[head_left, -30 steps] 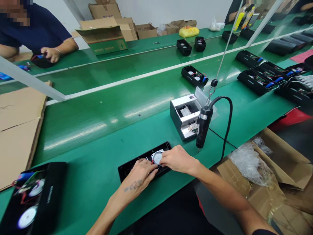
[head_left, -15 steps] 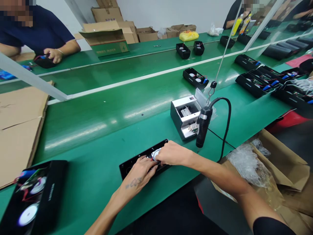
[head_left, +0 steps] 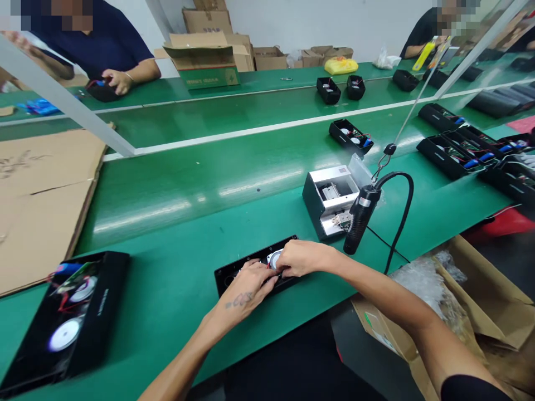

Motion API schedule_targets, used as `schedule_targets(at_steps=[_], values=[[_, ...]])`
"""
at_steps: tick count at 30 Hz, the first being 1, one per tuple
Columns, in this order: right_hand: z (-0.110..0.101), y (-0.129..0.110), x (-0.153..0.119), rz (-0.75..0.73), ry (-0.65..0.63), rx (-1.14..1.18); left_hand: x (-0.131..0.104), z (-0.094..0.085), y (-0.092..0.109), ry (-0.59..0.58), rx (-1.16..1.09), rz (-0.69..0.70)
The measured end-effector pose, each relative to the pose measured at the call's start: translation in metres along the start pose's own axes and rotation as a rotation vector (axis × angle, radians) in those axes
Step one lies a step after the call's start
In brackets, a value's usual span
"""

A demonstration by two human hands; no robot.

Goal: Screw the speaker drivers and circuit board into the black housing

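Note:
A long black panel (head_left: 228, 268) lies on the green bench in front of me, largely covered by both hands. A round silver speaker (head_left: 275, 258) sits on it near its middle, with red wire beside it. My right hand (head_left: 296, 257) has its fingers closed on the speaker's right edge. My left hand (head_left: 253, 281) rests over the panel just left of the speaker, fingers bent and close together; what its fingertips hold, if anything, is hidden. A black electric screwdriver (head_left: 361, 219) hangs from a cord to the right, in front of a silver and black machine (head_left: 329, 209).
An open black housing (head_left: 94, 312) with speakers stands at the left, by a cardboard sheet (head_left: 45, 195). More black housings (head_left: 445, 157) are at the right. Behind the bench are cardboard boxes (head_left: 209, 61) and two people. An open carton (head_left: 480, 289) with plastic wrap is at lower right.
The whole view has shifted, so bench items appear farther right. My hands stay at the panel and speaker. The person at the upper left has one hand raised away from their housing.

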State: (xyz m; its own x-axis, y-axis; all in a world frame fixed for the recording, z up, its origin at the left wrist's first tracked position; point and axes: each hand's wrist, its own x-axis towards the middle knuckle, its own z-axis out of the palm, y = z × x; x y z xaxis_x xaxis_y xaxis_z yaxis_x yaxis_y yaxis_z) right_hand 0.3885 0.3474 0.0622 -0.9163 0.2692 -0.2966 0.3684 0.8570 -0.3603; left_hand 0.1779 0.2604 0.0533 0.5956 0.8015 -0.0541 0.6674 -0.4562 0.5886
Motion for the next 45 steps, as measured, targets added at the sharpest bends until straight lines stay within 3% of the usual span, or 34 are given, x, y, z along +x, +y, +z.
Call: schedule_targets(at_steps=[8, 19, 24, 26, 27, 29, 32, 33, 34, 35, 37, 39, 40, 45], values=[[-0.006, 0.002, 0.002, 0.075, -0.042, 0.144, 0.003, -0.002, -0.001, -0.006, -0.032, 0.020], [-0.001, -0.018, 0.002, 0.140, 0.057, 0.030, 0.001, 0.000, -0.001, 0.000, -0.047, 0.010], [-0.002, -0.020, -0.005, 0.152, 0.079, 0.080, 0.002, 0.006, -0.004, 0.003, -0.021, 0.023], [-0.001, -0.024, -0.021, 0.150, 0.253, 0.185, -0.001, 0.006, -0.004, 0.008, 0.006, 0.034], [0.002, -0.027, -0.032, 0.164, 0.419, 0.257, -0.005, 0.005, -0.005, 0.042, 0.021, 0.040], [0.013, -0.032, -0.058, 0.263, 0.884, 0.373, -0.018, -0.001, -0.008, 0.177, 0.046, 0.032], [0.039, -0.028, -0.095, 0.615, 1.636, 0.282, -0.049, -0.008, -0.021, 0.416, 0.060, -0.038], [0.048, -0.022, -0.105, 0.742, 1.787, 0.229, -0.060, -0.008, -0.027, 0.460, 0.059, -0.068], [0.055, -0.015, -0.113, 0.853, 1.859, 0.200, -0.071, -0.006, -0.033, 0.484, 0.057, -0.097], [0.061, -0.006, -0.119, 0.935, 1.845, 0.218, -0.080, -0.002, -0.039, 0.489, 0.056, -0.121], [0.069, 0.010, -0.123, 0.975, 1.650, 0.404, -0.093, 0.010, -0.050, 0.457, 0.054, -0.152], [0.070, 0.020, -0.119, 0.911, 1.486, 0.635, -0.096, 0.024, -0.057, 0.430, 0.050, -0.151], [0.069, 0.022, -0.116, 0.871, 1.468, 0.724, -0.095, 0.030, -0.058, 0.437, 0.048, -0.144], [0.048, -0.005, -0.101, 0.570, 1.645, 0.940, -0.072, 0.053, -0.046, 0.568, 0.034, -0.111]])
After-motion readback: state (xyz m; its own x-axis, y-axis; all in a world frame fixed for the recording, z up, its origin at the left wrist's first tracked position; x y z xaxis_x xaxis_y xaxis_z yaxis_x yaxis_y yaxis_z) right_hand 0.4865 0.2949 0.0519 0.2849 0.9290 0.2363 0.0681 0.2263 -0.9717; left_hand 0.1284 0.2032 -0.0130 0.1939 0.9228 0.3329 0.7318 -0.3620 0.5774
